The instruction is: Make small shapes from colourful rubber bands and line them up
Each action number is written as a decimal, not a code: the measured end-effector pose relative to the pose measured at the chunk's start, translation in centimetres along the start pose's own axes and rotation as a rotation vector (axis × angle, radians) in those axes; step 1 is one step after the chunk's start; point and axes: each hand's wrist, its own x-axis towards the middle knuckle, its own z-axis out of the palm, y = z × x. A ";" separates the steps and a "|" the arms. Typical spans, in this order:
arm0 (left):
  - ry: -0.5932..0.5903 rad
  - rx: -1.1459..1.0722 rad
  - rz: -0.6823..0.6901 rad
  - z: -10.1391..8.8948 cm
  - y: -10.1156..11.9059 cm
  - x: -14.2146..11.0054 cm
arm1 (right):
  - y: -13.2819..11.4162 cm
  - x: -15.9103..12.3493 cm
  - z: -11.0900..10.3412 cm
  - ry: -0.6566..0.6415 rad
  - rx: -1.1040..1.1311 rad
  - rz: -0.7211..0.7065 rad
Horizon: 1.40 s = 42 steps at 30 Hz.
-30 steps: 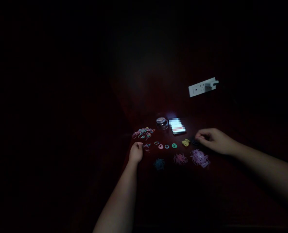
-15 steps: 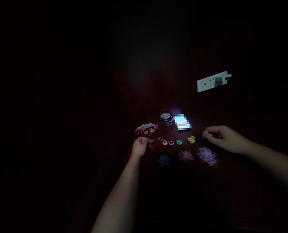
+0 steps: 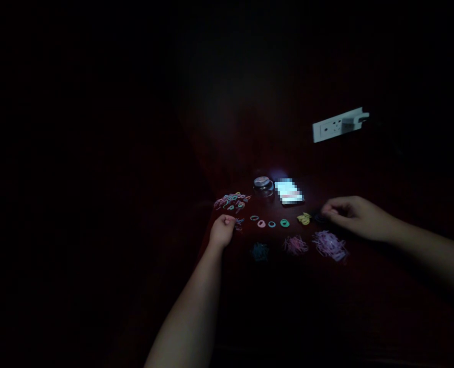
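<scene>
View swung left-down | hands curled, grasp unclear | left near thin loops; right near dark clump, purple tangle

Light: dim; a bright phone screen glows on the desk
Desk: dark reddish surface
Wall: reddish-black, a pale socket panel with a plug inserted
Left side: too dark to tell
</scene>
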 end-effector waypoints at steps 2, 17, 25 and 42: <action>0.002 -0.002 -0.005 0.1 -0.1 0.1 | 0.2 0.0 0.0 -0.001 0.008 -0.001; -0.047 -0.075 0.002 0.2 -0.4 0.4 | 0.4 0.1 -0.1 -0.009 0.018 0.019; -0.036 -0.113 -0.008 0.1 -0.1 0.4 | 0.2 0.1 0.0 -0.005 0.018 0.028; 0.084 -0.109 0.033 0.1 0.1 0.5 | 0.7 0.1 0.0 -0.001 0.024 0.016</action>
